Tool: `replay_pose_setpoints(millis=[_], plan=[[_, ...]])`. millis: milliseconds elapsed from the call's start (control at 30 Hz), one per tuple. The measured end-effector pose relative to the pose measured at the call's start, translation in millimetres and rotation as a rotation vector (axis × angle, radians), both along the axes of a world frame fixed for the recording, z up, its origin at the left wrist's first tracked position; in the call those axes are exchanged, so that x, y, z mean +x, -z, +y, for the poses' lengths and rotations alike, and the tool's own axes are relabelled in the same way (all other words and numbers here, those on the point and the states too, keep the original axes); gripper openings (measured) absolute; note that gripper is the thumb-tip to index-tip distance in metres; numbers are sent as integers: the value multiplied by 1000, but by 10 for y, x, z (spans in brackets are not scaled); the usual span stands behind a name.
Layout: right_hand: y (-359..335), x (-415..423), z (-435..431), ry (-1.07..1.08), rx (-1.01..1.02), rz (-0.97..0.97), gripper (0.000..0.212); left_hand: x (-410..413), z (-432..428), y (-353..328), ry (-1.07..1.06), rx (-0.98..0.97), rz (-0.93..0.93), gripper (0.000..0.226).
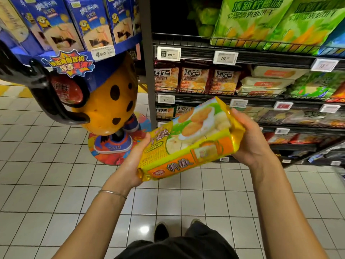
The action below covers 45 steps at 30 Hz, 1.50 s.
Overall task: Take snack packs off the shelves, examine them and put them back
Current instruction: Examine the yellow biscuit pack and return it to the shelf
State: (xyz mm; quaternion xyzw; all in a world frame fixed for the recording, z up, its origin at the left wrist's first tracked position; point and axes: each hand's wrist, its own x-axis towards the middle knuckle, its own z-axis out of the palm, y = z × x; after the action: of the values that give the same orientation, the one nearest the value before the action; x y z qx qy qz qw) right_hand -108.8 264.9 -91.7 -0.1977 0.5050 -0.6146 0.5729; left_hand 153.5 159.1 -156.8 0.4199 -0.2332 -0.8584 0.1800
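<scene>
Glossy yellow block-shaped snack pack [190, 141] between left hand [130, 165] and right hand [250, 139]

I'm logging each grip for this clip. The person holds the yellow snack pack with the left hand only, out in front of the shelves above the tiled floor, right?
Not quite: the head view shows both hands on the yellow snack pack, the left hand at its lower end and the right hand at its upper end. The rest stands: in front of the shelves, above the tiled floor.

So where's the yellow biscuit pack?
Centre of the head view: the yellow biscuit pack is held between the left hand and right hand, above the tiled floor.
</scene>
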Motion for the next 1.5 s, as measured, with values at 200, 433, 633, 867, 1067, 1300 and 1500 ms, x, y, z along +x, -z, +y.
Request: replay_pose_setpoints(millis=[200,433,633,867,1067,1300,1500], plan=[[160,84,106,-66,12,-13,46,143,-272,-221,-115,-468,-72,49],[233,164,23,-69,45,80,46,166,-197,-318,-111,-520,-58,46],[356,178,47,-9,17,-226,29,325,-259,-384,-80,-441,255,61],[624,789,81,-73,179,-557,49,-122,-134,-535,49,-827,6,106],[833,939,69,-233,389,-918,71,-214,-214,-369,31,-791,-119,74],[778,691,-48,-193,196,-627,55,-104,-259,-440,34,-604,89,99],[515,170,-35,-93,-74,-75,24,447,-574,-358,244,-376,428,95]])
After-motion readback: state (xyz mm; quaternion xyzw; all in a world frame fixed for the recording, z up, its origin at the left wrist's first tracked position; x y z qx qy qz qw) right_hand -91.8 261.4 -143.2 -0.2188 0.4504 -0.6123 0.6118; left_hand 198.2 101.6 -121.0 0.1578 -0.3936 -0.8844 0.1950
